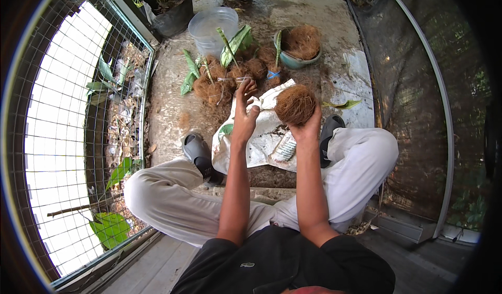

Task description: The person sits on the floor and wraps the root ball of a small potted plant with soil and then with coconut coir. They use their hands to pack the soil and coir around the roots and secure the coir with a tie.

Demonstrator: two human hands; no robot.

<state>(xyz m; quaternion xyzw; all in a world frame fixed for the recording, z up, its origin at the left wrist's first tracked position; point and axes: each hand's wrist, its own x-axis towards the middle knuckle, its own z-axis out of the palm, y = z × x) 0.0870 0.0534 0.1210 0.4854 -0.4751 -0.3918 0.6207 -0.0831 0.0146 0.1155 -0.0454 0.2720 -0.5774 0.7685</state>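
Note:
My right hand (310, 124) cups a round brown ball of coconut fibre (295, 105) from below and from its right side. A yellow-green leaf (346, 105) shows just right of the ball; whether it joins the ball I cannot tell. Fingers apart and holding nothing, my left hand (244, 115) is raised over a spread white sack (261, 148) scattered with dark soil. Beyond its fingertips sit several fibre-wrapped plant cuttings (212, 89), bound with thin string, their stems and green leaves upward. One cutting has a blue tie (273, 75).
A clear plastic tub (209, 25) stands behind the cuttings, and a green bowl (299, 62) of loose fibre is at their right. Black plant bags (172, 12) stand farther back. Wire mesh (68, 137) runs along the left, dark netting (413, 85) along the right. My sandalled feet flank the sack.

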